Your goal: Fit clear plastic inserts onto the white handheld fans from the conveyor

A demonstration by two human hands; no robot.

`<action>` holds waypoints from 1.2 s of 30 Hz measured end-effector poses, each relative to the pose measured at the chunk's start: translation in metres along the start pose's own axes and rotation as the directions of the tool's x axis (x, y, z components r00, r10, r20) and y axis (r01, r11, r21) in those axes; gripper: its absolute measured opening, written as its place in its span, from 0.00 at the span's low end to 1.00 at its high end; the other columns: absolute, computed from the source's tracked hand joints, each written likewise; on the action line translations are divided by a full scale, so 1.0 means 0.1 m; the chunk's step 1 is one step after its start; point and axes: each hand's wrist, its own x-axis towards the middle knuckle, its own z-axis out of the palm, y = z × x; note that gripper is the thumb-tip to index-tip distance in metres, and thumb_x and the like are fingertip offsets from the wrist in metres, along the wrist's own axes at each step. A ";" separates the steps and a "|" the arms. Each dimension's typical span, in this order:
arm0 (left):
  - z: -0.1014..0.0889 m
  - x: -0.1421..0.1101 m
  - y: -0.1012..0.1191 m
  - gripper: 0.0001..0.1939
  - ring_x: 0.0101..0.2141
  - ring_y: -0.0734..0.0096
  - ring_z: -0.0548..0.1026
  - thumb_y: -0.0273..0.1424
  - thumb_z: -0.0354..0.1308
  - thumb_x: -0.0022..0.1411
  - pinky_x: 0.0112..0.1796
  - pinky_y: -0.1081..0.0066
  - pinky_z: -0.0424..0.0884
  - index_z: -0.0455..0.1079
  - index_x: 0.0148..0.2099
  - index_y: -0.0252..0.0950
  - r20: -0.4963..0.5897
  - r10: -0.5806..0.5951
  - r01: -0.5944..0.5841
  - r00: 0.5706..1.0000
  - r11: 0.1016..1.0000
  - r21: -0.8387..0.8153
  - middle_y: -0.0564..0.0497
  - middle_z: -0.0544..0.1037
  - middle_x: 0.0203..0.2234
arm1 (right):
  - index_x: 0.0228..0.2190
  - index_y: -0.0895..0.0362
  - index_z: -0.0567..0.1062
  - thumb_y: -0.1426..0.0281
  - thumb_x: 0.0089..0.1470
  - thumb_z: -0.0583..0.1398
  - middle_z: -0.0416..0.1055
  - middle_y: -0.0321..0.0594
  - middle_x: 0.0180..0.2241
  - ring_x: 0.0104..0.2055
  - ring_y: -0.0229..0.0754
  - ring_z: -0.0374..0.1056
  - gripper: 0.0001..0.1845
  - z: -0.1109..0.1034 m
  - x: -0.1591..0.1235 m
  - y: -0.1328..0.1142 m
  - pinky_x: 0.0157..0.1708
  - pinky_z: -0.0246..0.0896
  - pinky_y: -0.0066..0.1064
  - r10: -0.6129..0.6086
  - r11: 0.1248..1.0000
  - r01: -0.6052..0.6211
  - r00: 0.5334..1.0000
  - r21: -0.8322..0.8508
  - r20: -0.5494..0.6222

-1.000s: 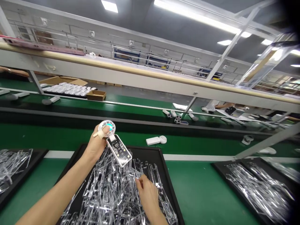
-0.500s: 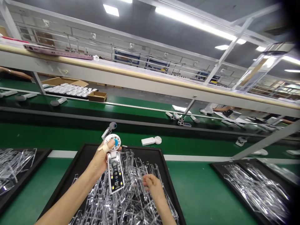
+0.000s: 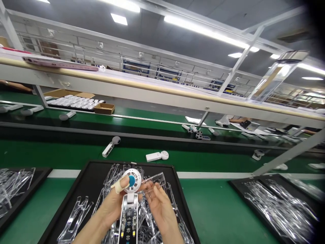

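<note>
My left hand (image 3: 113, 203) is closed around the round head of a white handheld fan (image 3: 129, 196), its thumb beside the blue hub. A light wrap covers part of that thumb. The fan's handle points down toward me, and its open face shows a black circuit board (image 3: 129, 222) with small yellow parts. Just right of the fan head, my right hand (image 3: 161, 206) pinches a clear plastic frame (image 3: 160, 178), fingers curled around one end. Below both hands is a black tray (image 3: 89, 171) heaped with similar clear plastic pieces (image 3: 147, 217).
Another fan with an opened handle (image 3: 108, 149) and a closed white fan (image 3: 153, 156) lie beyond the tray. Trays of clear parts stand at left (image 3: 15, 184) and right (image 3: 281, 203). A conveyor belt (image 3: 142, 142) and an overhead shelf (image 3: 152, 86) run across. A co-worker's arm (image 3: 237, 120) shows far right.
My right hand has picked up a clear plastic frame from the heap and come up beside the fan. My left hand has lowered the fan and moved it slightly right.
</note>
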 end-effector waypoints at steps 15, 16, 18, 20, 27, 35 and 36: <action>0.12 0.04 0.15 0.22 0.41 0.49 0.76 0.35 0.64 0.50 0.33 0.62 0.75 0.64 0.46 0.33 -0.085 0.014 -0.010 0.996 0.999 0.039 0.39 0.78 0.37 | 0.58 0.53 0.55 0.72 0.54 0.54 0.70 0.42 0.39 0.40 0.47 0.67 0.31 -0.13 -0.11 -0.63 0.42 0.64 0.40 -0.107 -0.208 0.589 0.780 -0.781 0.617; 0.10 0.06 0.17 0.22 0.41 0.51 0.76 0.35 0.64 0.50 0.35 0.63 0.75 0.65 0.46 0.34 -0.099 0.080 -0.072 0.992 0.994 0.077 0.40 0.78 0.38 | 0.59 0.50 0.53 0.68 0.55 0.54 0.70 0.40 0.36 0.37 0.46 0.67 0.31 -0.14 -0.15 -0.63 0.37 0.66 0.36 -0.117 -0.127 0.530 0.832 -0.839 0.543; 0.09 0.09 0.18 0.22 0.41 0.55 0.76 0.36 0.65 0.49 0.39 0.65 0.73 0.66 0.46 0.35 -0.117 0.205 -0.188 0.972 0.971 0.146 0.43 0.77 0.38 | 0.60 0.46 0.51 0.62 0.57 0.52 0.69 0.36 0.31 0.31 0.42 0.67 0.30 -0.09 -0.25 -0.58 0.28 0.65 0.31 -0.117 0.020 0.445 0.890 -0.895 0.440; 0.10 0.11 0.18 0.22 0.41 0.58 0.76 0.37 0.65 0.49 0.39 0.67 0.73 0.66 0.46 0.38 -0.118 0.280 -0.255 0.953 0.949 0.185 0.46 0.77 0.39 | 0.58 0.45 0.55 0.58 0.58 0.49 0.69 0.37 0.32 0.30 0.42 0.67 0.27 0.03 -0.37 -0.46 0.27 0.65 0.30 -0.179 0.092 0.423 0.898 -0.902 0.403; 0.26 0.00 0.06 0.27 0.37 0.67 0.73 0.41 0.64 0.48 0.36 0.72 0.68 0.63 0.51 0.43 -0.105 0.378 -0.326 0.920 0.886 0.329 0.51 0.74 0.39 | 0.56 0.50 0.58 0.54 0.58 0.46 0.63 0.43 0.36 0.33 0.46 0.66 0.27 0.55 -0.50 0.00 0.25 0.64 0.33 -0.452 0.074 0.348 0.847 -0.934 0.279; 0.34 -0.04 0.08 0.32 0.38 0.64 0.72 0.40 0.65 0.46 0.37 0.69 0.68 0.60 0.53 0.43 -0.118 0.451 -0.394 0.884 0.858 0.330 0.50 0.72 0.39 | 0.61 0.42 0.47 0.56 0.60 0.43 0.67 0.46 0.46 0.44 0.53 0.68 0.28 0.50 -0.52 0.16 0.30 0.67 0.39 -0.477 0.147 0.323 0.851 -0.935 0.219; 0.34 -0.04 0.08 0.32 0.39 0.64 0.72 0.40 0.66 0.46 0.39 0.68 0.68 0.60 0.54 0.44 -0.110 0.456 -0.400 0.883 0.854 0.331 0.50 0.72 0.40 | 0.61 0.42 0.46 0.56 0.61 0.42 0.67 0.44 0.48 0.44 0.53 0.69 0.28 0.47 -0.52 0.15 0.29 0.68 0.37 -0.451 0.179 0.320 0.867 -0.930 0.211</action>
